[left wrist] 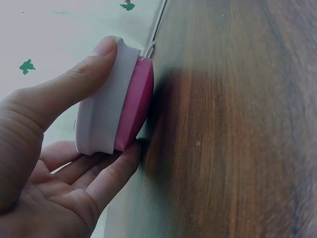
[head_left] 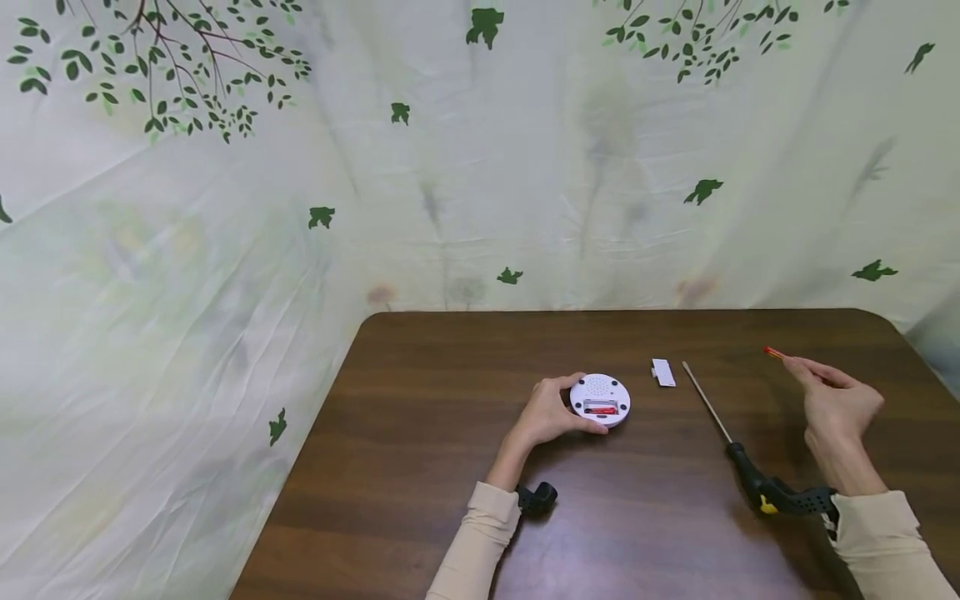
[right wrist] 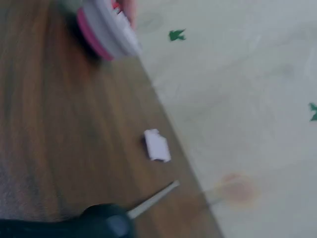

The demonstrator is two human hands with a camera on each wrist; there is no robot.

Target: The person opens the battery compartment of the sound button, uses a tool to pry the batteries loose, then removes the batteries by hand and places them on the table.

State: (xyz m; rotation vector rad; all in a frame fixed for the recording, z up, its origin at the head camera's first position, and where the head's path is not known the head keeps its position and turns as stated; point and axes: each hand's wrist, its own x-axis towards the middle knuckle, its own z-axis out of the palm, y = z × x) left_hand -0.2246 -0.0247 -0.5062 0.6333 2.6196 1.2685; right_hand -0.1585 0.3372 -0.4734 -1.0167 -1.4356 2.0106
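Observation:
My left hand (head_left: pixel 546 413) grips a round white device (head_left: pixel 600 385) by its rim, thumb and fingers on either side. Its back faces up in the head view, with an uncovered battery compartment holding a red battery (head_left: pixel 600 410). From the left wrist, the device's pink side (left wrist: pixel 136 104) faces the table. Out to the right, my right hand (head_left: pixel 842 408) pinches a thin red battery (head_left: pixel 772 352) above the tabletop. The right wrist view does not show that hand. Between the hands lies a small white battery cover (head_left: pixel 663 372).
A screwdriver (head_left: pixel 738 454) with a black handle lies right of the cover, its metal tip pointing away. The brown wooden table (head_left: pixel 420 392) ends at a leaf-printed cloth backdrop (head_left: pixel 450 183). Black straps with cameras sit on both wrists.

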